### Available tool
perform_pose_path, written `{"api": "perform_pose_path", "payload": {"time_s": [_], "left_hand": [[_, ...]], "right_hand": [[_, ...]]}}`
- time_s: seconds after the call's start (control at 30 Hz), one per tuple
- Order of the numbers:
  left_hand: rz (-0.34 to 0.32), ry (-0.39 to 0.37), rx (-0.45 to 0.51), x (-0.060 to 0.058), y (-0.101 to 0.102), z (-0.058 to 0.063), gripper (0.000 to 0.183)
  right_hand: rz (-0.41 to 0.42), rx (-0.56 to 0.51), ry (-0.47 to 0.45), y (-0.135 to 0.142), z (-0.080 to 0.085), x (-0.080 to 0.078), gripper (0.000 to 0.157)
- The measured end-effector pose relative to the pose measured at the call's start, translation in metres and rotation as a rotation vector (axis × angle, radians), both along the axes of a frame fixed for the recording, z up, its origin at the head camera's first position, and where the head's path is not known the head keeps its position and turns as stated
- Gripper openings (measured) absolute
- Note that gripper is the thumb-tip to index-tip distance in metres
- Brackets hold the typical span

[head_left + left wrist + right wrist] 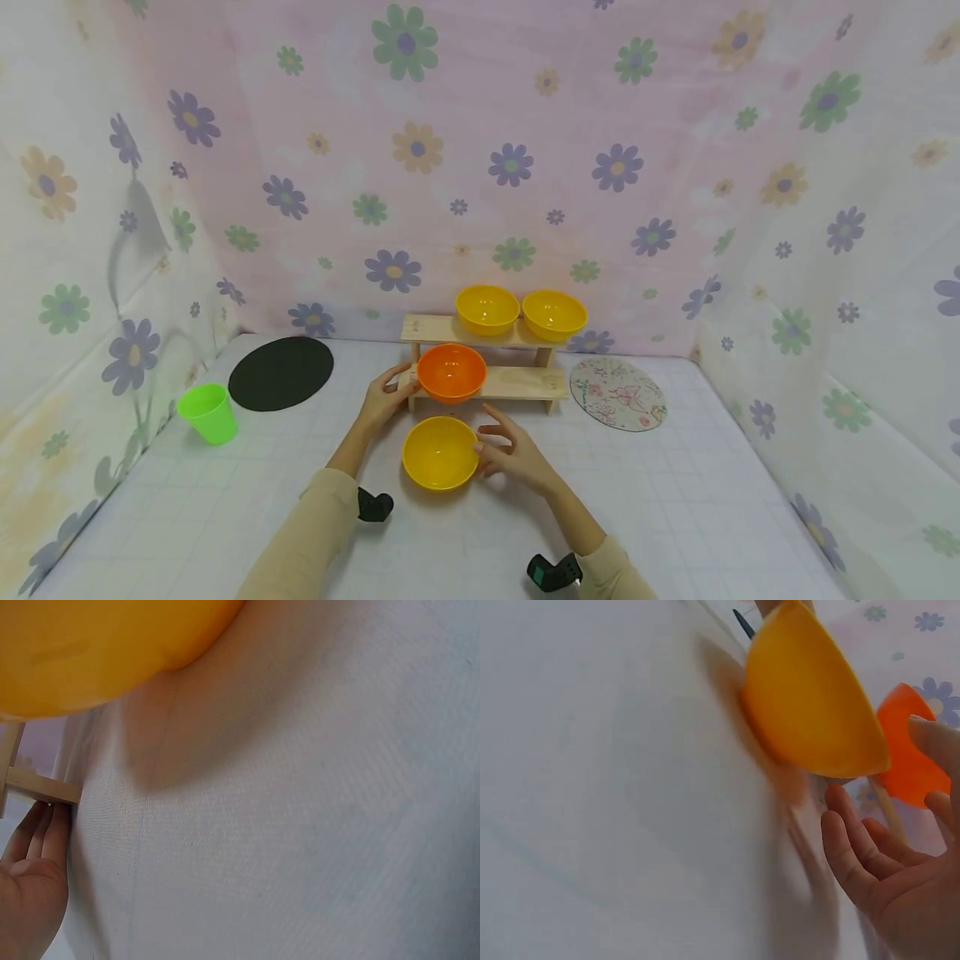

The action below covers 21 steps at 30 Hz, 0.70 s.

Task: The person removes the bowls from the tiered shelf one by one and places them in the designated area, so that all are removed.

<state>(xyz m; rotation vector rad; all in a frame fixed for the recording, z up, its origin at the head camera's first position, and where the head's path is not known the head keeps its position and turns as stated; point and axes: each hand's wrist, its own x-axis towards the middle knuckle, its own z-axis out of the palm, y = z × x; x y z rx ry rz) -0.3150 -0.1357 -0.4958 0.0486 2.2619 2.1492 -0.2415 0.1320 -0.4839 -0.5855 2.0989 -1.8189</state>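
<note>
My left hand (382,402) is at the left end of the lower board of a two-step wooden stand (525,382), its fingers extended to the wood in the left wrist view. Close to these fingertips, an orange bowl (452,373) sits on that lower board. In front of the stand is a yellow bowl (440,454). Beside its right rim is my right hand (517,454), fingers spread and slightly bent, thumb tip overlapping the rim in the head view. The right wrist view shows a gap between that yellow bowl (810,697) and most of the fingers.
Two more yellow bowls, one left (487,311) and one right (555,316), stand on the upper board. A black round mat (281,373) and a green cup (210,414) are to the left. To the right lies a patterned round mat (618,394). Flowered cloth walls enclose the table.
</note>
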Motion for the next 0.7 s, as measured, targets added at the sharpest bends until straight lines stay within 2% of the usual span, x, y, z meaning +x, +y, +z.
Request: {"api": "perform_pose_path", "payload": {"time_s": [0.17, 0.3, 0.5, 0.53, 0.7], "left_hand": [[-0.004, 0.012, -0.008, 0.001, -0.001, 0.001, 0.054], [-0.012, 0.015, -0.011, 0.001, -0.001, 0.002, 0.054], [-0.017, 0.017, -0.005, 0.002, -0.001, 0.002, 0.054], [-0.025, 0.015, -0.006, 0.004, -0.001, 0.006, 0.054], [-0.029, 0.016, -0.014, 0.004, -0.001, 0.006, 0.054]], "right_hand": [[-0.128, 0.026, 0.085, 0.002, 0.011, -0.013, 0.07], [-0.214, 0.0, 0.1, 0.003, 0.024, -0.026, 0.068], [-0.177, -0.066, 0.015, 0.0, 0.037, -0.048, 0.066], [-0.171, -0.067, -0.004, -0.001, 0.038, -0.051, 0.066], [-0.137, -0.089, -0.08, -0.007, 0.044, -0.06, 0.07]]}}
